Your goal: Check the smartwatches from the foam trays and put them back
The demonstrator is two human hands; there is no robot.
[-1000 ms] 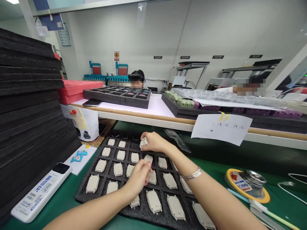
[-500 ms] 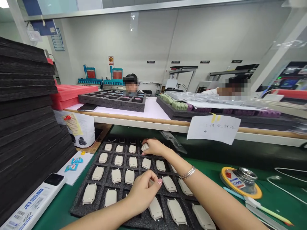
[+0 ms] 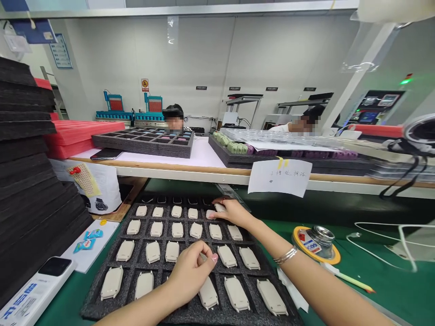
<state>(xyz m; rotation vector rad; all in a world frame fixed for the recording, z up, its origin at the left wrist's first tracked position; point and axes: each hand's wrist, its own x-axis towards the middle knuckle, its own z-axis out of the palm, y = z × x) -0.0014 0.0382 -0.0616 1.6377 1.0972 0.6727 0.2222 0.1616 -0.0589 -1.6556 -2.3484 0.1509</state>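
A black foam tray (image 3: 127, 290) lies in front of me, its compartments filled with cream-coloured watch cases (image 3: 234, 292). At the back row, my right hand (image 3: 234, 213) has its fingers closed around a pale watch case (image 3: 220, 207). Its thumb is beside another case (image 3: 210, 213) in the neighbouring compartment. My left hand (image 3: 192, 269) hovers above the tray's front middle, fingers curled and thumb against them. Whatever sits inside that pinch is hidden. Dark empty-looking frames (image 3: 176, 199) show along the tray's far edge.
Stacked black foam trays (image 3: 23, 181) rise at the left, with a white box (image 3: 41, 290) nearby. On the right are a round tape roll (image 3: 299, 244), a glass bottle (image 3: 321, 240), a pen (image 3: 353, 280) and white cables. A shelf (image 3: 170, 171) crosses behind; two people sit beyond it.
My right hand has moved one compartment to the right along the back row, where a case now lies in the compartment it left. My left hand keeps its pose. The view has shifted rightward.
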